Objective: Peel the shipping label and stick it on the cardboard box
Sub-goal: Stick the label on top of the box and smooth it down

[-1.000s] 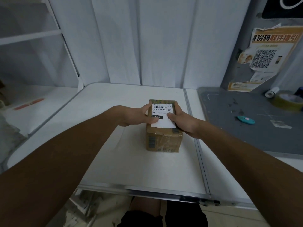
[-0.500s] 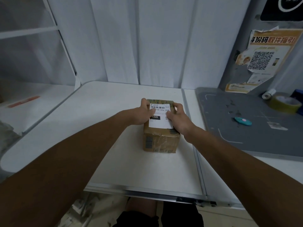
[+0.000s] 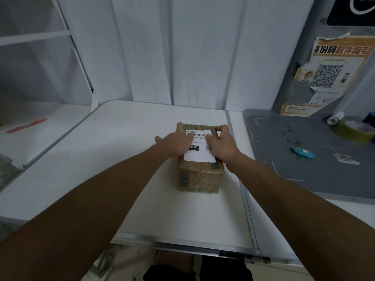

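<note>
A small taped cardboard box [image 3: 199,179] stands on the white folding table [image 3: 121,159], straight ahead of me. A white shipping label [image 3: 199,155] with a barcode and a black number block lies flat on the box's top. My left hand [image 3: 176,142] rests palm down on the label's left side, fingers spread toward the far edge. My right hand [image 3: 221,145] lies flat on the label's right side, its fingertips at the box's far right corner. Both hands cover parts of the print. Neither hand holds anything.
A grey mat [image 3: 304,169] covers the table to the right, with a teal cutter [image 3: 303,152], a paper scrap [image 3: 347,159], a tape roll [image 3: 357,129] and a small white roll [image 3: 334,118]. A QR poster [image 3: 332,72] hangs behind. A red pen [image 3: 26,125] lies on the left shelf.
Both hands have slid from the box's sides onto the label, moving toward its far end and lying flatter on it. The box has stayed in place.
</note>
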